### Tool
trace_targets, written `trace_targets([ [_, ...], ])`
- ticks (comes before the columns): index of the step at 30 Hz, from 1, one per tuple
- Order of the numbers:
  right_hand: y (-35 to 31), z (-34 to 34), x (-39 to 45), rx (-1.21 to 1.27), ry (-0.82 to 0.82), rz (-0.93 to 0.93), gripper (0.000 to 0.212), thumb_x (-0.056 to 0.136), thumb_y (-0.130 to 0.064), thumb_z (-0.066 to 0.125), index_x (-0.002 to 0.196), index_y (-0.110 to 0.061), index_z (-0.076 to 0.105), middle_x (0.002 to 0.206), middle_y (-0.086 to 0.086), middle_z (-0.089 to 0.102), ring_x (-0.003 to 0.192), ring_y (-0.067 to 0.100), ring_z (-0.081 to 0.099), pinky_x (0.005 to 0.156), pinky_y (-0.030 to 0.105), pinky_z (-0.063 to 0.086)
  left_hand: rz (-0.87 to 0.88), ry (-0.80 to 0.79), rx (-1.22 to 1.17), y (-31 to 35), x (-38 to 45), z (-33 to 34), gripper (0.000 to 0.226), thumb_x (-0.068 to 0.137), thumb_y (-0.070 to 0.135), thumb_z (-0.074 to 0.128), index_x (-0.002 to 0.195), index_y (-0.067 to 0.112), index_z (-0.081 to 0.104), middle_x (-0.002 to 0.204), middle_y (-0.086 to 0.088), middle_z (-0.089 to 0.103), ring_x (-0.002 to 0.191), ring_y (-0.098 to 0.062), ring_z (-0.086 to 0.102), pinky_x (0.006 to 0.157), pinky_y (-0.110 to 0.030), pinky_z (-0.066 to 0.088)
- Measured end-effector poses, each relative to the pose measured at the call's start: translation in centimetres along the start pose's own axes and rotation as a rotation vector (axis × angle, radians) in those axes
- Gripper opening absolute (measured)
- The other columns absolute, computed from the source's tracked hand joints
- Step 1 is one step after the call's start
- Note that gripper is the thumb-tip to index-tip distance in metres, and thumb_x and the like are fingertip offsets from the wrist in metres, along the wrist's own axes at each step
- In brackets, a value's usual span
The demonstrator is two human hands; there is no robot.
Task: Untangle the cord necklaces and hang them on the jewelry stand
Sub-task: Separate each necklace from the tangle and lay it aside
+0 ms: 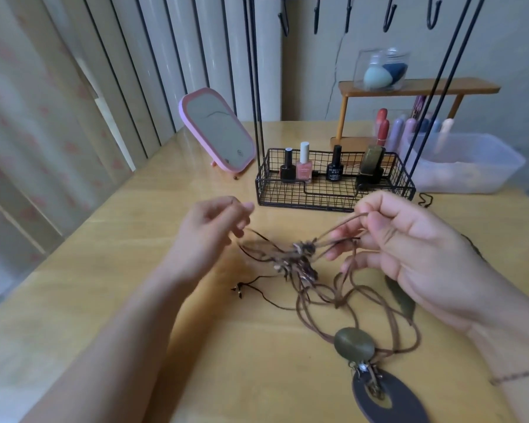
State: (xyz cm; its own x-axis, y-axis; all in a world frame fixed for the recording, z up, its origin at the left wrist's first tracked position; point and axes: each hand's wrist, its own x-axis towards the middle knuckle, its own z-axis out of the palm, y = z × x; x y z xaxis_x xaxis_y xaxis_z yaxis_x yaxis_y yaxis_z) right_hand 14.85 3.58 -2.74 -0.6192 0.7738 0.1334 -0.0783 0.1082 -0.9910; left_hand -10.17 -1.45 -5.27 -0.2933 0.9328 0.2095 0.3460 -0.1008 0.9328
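Untangling under way: left hand [209, 227] and right hand [406, 239] each pinch strands of knotted cord necklaces [306, 264] above the tabletop [196, 346]; jewelry stand [333, 190] hooks hold none.

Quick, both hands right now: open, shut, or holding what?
Left hand: pinches a thin dark cord.
Right hand: fingers curled round tan cord strands.

Bare table [153, 227] lies left of the cord tangle [300, 261]; the wire basket [333, 190] blocks the far side.
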Motion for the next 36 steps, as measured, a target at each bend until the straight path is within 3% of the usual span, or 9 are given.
trace_targets([
  [2,0.0,0.6,0.1,0.030,0.007,0.005,0.019,0.087,-0.027,0.046,0.094,-0.009,0.048,0.085,0.013,0.071,0.079,0.031,0.070,0.069,0.038,0.058,0.113,0.146,0.204,0.1,-0.5,1.4,0.027,0.081,0.050,0.059,0.085,0.024,0.063,0.087,0.013,0.066,0.077,-0.002,0.059,0.067,-0.022,0.046],
  [5,0.0,1.2,0.2,0.097,0.006,0.015,0.017,0.088,-0.026,0.046,0.094,-0.009,0.047,0.080,0.013,0.068,0.069,0.030,0.065,0.063,0.038,0.056,0.259,-0.234,0.027,0.8,-1.4,3.2,0.030,0.091,0.042,0.057,0.113,0.023,0.064,0.110,0.010,0.069,0.106,-0.011,0.063,0.092,-0.032,0.050],
  [8,-0.2,1.5,0.1,0.164,0.003,0.014,0.014,0.090,-0.023,0.045,0.096,-0.010,0.046,0.076,0.016,0.064,0.064,0.031,0.060,0.055,0.036,0.053,0.255,-0.498,-0.008,1.1,-2.0,4.3,0.015,0.095,0.023,0.059,0.105,0.014,0.066,0.096,-0.001,0.071,0.093,-0.021,0.066,0.088,-0.041,0.052],
  [10,-0.4,1.5,0.1,0.152,0.032,0.032,0.013,0.090,-0.023,0.046,0.095,-0.011,0.047,0.073,0.015,0.061,0.058,0.028,0.057,0.047,0.033,0.048,0.184,-0.551,-0.110,1.2,-2.1,4.2,0.006,0.093,0.014,0.060,0.093,0.013,0.065,0.081,0.000,0.065,0.074,-0.018,0.059,0.072,-0.026,0.049],
  [12,-0.4,1.5,0.2,0.128,0.052,0.052,0.014,0.088,-0.022,0.049,0.095,-0.010,0.049,0.071,0.012,0.060,0.053,0.024,0.054,0.043,0.027,0.041,0.138,-0.562,-0.179,1.2,-2.0,3.8,0.009,0.092,0.011,0.058,0.085,0.014,0.063,0.073,0.004,0.058,0.067,-0.009,0.050,0.065,-0.016,0.041],
  [15,-0.3,1.4,0.2,0.114,0.049,0.050,0.018,0.083,-0.018,0.056,0.095,-0.005,0.054,0.073,0.010,0.064,0.055,0.022,0.056,0.045,0.026,0.044,0.142,-0.562,-0.302,0.9,-1.5,3.3,0.011,0.091,0.015,0.058,0.080,0.014,0.062,0.081,-0.004,0.059,0.079,-0.016,0.054,0.076,-0.022,0.044],
  [21,-0.5,1.0,-0.1,0.077,0.044,0.007,0.024,0.083,0.002,0.057,0.105,0.000,0.064,0.091,0.017,0.072,0.076,0.029,0.072,0.067,0.030,0.060,0.070,-0.529,-0.512,0.5,-1.3,2.9,0.011,0.084,0.022,0.056,0.075,0.018,0.061,0.069,-0.007,0.062,0.072,-0.026,0.057,0.069,-0.030,0.046],
  [27,-0.8,0.9,-0.1,0.075,0.055,-0.018,0.035,0.064,0.000,0.069,0.100,-0.001,0.068,0.088,0.014,0.072,0.077,0.030,0.072,0.068,0.028,0.059,0.002,-0.484,-0.566,0.4,-1.1,3.1,0.012,0.083,0.026,0.058,0.074,0.018,0.056,0.060,-0.005,0.054,0.062,-0.024,0.050,0.065,-0.037,0.038],
  [36,-0.2,1.7,0.0,-0.059,0.057,-0.062,0.018,0.076,0.010,0.071,0.088,-0.003,0.068,0.076,0.008,0.070,0.063,0.020,0.067,0.061,0.024,0.057,0.061,-0.510,-0.469,0.7,-1.3,3.3,0.016,0.088,0.023,0.060,0.084,0.008,0.056,0.068,-0.006,0.051,0.063,-0.017,0.049,0.061,-0.023,0.045],
])
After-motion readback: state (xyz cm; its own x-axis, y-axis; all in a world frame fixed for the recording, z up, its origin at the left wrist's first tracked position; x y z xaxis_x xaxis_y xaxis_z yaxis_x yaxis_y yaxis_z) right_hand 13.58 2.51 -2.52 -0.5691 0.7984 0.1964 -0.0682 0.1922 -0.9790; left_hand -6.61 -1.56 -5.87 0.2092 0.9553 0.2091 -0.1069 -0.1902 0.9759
